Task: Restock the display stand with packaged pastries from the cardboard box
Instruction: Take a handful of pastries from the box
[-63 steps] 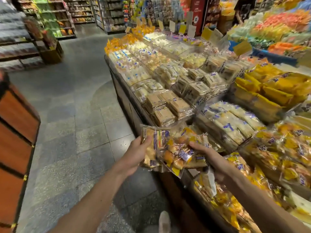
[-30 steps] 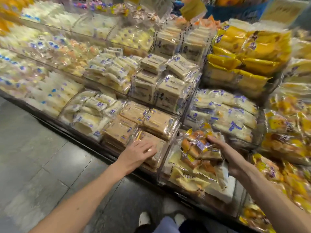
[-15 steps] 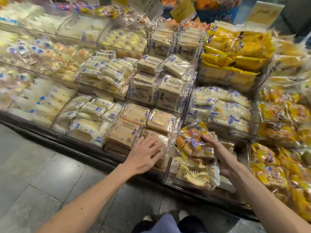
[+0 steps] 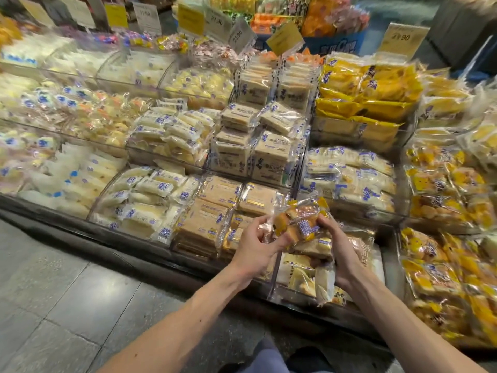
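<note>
A clear-wrapped pack of golden pastries [image 4: 301,222] with a blue label is held above the front row of the display stand [image 4: 134,232]. My left hand [image 4: 255,246] pinches the pack's left end. My right hand [image 4: 341,251] grips its right side, with more wrapped packs [image 4: 314,251] bunched under its palm. Directly below them is a clear-walled bin [image 4: 376,265] holding a few pale wrapped packs [image 4: 304,278]. No cardboard box is in view.
The tiered stand is filled with wrapped breads: brown square packs [image 4: 204,219] left of my hands, white rolls [image 4: 349,173] behind, yellow bags [image 4: 363,103] at upper right. Price cards [image 4: 406,39] stand along the back. Grey tiled floor [image 4: 67,292] lies at lower left.
My left hand left the brown packs and took hold of the pastry pack's left end. The pack rose slightly above the bin, and the view moved closer to the stand.
</note>
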